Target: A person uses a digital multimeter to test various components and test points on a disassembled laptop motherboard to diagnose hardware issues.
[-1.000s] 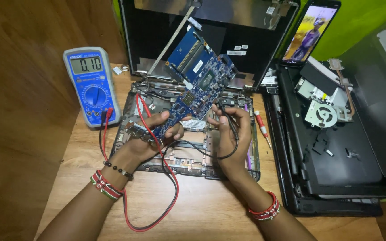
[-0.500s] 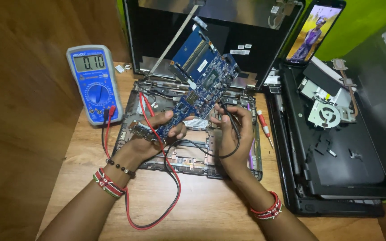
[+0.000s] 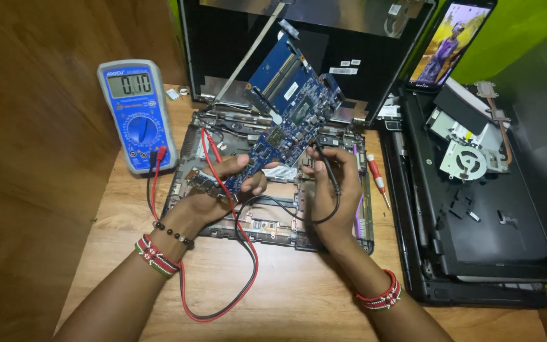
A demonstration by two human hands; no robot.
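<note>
1. The left hand (image 3: 213, 193) had its grip clenched on the lower end of a blue circuit board (image 3: 286, 120), thumb on top, with a red probe (image 3: 213, 147) pinned against the board under the fingers.
2. The board was tilted up off an opened laptop base (image 3: 267, 218), its far end pointing toward 1 o'clock in front of a dark laptop lid (image 3: 223, 44).
3. The right hand (image 3: 333, 190) sat at 3 o'clock of the left, its grip closed around a black probe (image 3: 324, 161) whose tip touched the board's lower edge.
4. Red and black leads (image 3: 238, 278) looped over the wooden surface (image 3: 286, 297) toward 6 o'clock and ran back to a blue multimeter (image 3: 137, 114) at 10 o'clock of the hands.
5. A red-handled screwdriver (image 3: 378, 180) lay just beside the base at 3 o'clock.
6. Farther toward 3 o'clock a second dismantled laptop (image 3: 476, 253) carried a cooling fan (image 3: 470, 158); a phone (image 3: 447, 41) leaned at 1 o'clock.
</note>
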